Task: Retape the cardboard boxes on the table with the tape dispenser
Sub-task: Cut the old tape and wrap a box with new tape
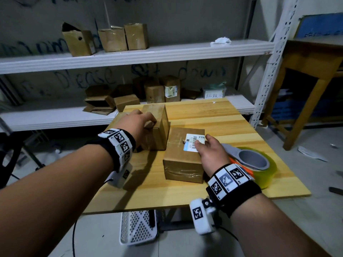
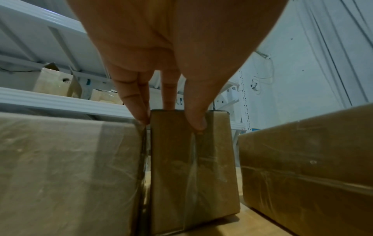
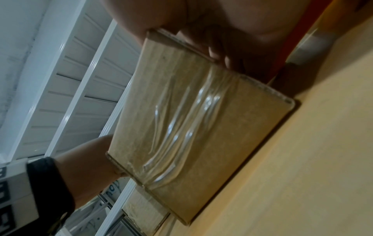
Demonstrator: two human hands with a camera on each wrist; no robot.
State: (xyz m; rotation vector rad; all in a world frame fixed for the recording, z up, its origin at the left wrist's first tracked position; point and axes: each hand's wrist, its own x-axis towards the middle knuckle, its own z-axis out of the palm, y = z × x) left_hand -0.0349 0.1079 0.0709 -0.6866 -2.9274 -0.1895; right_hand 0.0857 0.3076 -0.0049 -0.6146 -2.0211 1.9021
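Standing at a pale wooden table point(image 1: 213, 117) pushed against white metal shelving point(image 1: 141, 54), I see grey walls with blue scrawl and more small cartons on both shelves. A white perforated basket point(image 1: 137, 227) sits on the floor under the table's near edge. Three cardboard boxes are on the table: a taller box point(image 1: 157, 125) toward the far left corner, another box point(image 2: 66, 172) pressed against its left side, seen mostly from my left wrist, and a flat labelled box point(image 1: 183, 156) nearer the middle. My left hand point(image 1: 137, 123) reaches over the taller box, thumb on its near face and fingers point(image 2: 133, 102) curled down over its top and left edge, gripping it. My right hand point(image 1: 209, 151) lies on the right side of the labelled box, fingertips on the white barcode label point(image 1: 194, 142), fingers bent over the top edge; whether it truly grips I cannot tell. The tape dispenser point(image 1: 254, 164), orange with a grey handle and a roll of yellowish tape, rests just beside my right wrist near the table's right edge. Both forearms stretch forward, wristbands with black-and-white markers.
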